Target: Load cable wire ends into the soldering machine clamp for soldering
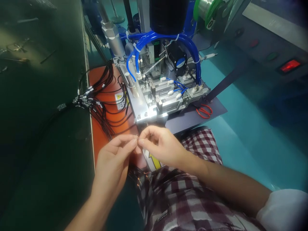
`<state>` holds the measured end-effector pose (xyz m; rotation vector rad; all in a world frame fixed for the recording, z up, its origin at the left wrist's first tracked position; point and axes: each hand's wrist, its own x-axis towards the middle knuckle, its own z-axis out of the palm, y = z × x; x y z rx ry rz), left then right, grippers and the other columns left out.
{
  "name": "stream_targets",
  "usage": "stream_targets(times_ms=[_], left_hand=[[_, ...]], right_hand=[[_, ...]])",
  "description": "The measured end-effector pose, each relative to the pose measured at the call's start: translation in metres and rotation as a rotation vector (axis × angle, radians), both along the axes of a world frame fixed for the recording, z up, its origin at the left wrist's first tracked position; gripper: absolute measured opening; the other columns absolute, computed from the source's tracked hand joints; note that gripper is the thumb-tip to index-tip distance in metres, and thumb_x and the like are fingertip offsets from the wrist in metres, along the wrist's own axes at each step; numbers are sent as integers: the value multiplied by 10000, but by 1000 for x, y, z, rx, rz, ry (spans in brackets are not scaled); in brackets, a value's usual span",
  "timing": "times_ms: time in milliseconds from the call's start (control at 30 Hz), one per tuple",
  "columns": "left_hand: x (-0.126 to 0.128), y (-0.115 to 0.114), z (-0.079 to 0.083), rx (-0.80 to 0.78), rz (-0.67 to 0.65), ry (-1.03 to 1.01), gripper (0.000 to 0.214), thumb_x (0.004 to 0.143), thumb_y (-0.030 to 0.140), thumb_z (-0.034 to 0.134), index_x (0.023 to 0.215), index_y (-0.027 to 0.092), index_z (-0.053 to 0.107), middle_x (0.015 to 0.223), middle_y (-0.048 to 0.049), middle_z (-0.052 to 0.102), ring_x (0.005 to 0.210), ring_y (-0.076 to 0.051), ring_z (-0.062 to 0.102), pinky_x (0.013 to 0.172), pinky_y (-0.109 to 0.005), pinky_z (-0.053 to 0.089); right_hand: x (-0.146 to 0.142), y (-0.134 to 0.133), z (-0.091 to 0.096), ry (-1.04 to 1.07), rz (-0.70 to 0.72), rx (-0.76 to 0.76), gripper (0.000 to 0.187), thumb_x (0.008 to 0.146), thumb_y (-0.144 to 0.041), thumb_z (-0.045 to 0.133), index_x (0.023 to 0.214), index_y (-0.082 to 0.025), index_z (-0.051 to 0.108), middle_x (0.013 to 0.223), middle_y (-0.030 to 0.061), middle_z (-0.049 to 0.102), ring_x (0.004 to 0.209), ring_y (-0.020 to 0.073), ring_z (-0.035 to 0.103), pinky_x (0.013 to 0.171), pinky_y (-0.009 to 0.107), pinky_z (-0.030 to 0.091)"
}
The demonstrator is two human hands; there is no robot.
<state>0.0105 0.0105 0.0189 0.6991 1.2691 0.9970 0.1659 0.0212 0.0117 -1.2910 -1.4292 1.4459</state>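
Observation:
In front of the machine, my left hand (115, 157) and my right hand (161, 144) meet at their fingertips. Both are closed in a pinch on what looks like a thin wire end, of which only a tiny pale tip shows between the fingers. The rest of it is hidden. Below my left hand, several cable ends with bare copper strands (141, 180) hang near my lap. Black cables (106, 120) with silvery ends lie bunched on the orange board (120, 123) to the left.
A metal machine (156, 96) with blue air tubes (166, 35) stands just beyond my hands. Red-handled scissors (204, 111) lie right of it. A green solder spool (205, 12) hangs above. The control panel (271, 41) is at right, a dark green mat (48, 128) at left.

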Motion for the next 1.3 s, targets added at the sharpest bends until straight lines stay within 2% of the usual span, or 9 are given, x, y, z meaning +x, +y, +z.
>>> stream_targets(times_ms=[100,200,367,500,633,867,1033,1200,1300], left_hand=[[-1,2,2,-19,-9,16,234,662,289,873,785,158,722,624,-21,667,588,-111,631,584,-169,538],[-1,2,4,-15,-27,48,222,673,302,862,753,155,716,595,-13,648,562,-115,625,549,-169,530],[-2,2,5,-15,-130,48,229,711,354,838,772,172,713,600,-9,650,505,-141,620,481,-211,520],[-8,3,3,-11,-178,88,229,762,387,803,784,179,708,619,-18,669,562,-159,657,546,-232,547],[-17,6,1,-88,-237,193,278,754,440,813,821,184,727,645,-25,693,593,-150,668,594,-223,554],[-24,15,2,-120,-417,174,292,737,447,818,766,168,739,636,-38,684,602,-190,685,611,-279,590],[-22,14,-1,-108,-429,174,280,733,427,815,735,160,728,615,-42,661,555,-176,652,550,-262,566],[-13,6,-2,-65,-300,223,279,770,440,792,762,176,703,601,-22,646,508,-139,624,488,-199,505],[-10,3,-3,-25,-256,279,280,792,450,774,782,181,698,612,-20,650,508,-153,638,497,-220,528]], right_hand=[[6,1,-1,-24,-45,14,160,811,-304,719,878,-170,663,738,-23,687,499,67,478,479,213,368],[9,2,-3,-40,-63,75,113,841,-278,678,830,-166,667,763,-12,670,535,69,479,514,220,380],[10,8,-5,123,57,-73,118,886,-243,598,795,-167,595,719,-15,580,580,90,476,548,233,379],[14,14,-4,224,147,-106,115,878,-220,601,785,-159,571,732,-16,558,620,98,478,593,246,391],[17,16,-6,158,190,4,94,892,-209,591,811,-166,569,771,-6,572,671,114,514,637,259,424],[23,20,-10,33,292,286,86,933,-178,561,851,-168,583,874,5,577,726,109,528,694,256,443],[25,21,-10,-11,334,389,72,936,-168,565,876,-173,603,875,17,586,796,135,546,766,283,460],[22,13,-8,88,139,160,139,948,-218,536,845,-160,608,856,24,639,762,125,576,707,258,474],[21,5,-8,37,52,62,145,918,-268,585,839,-155,630,768,0,627,610,92,520,558,224,414]])
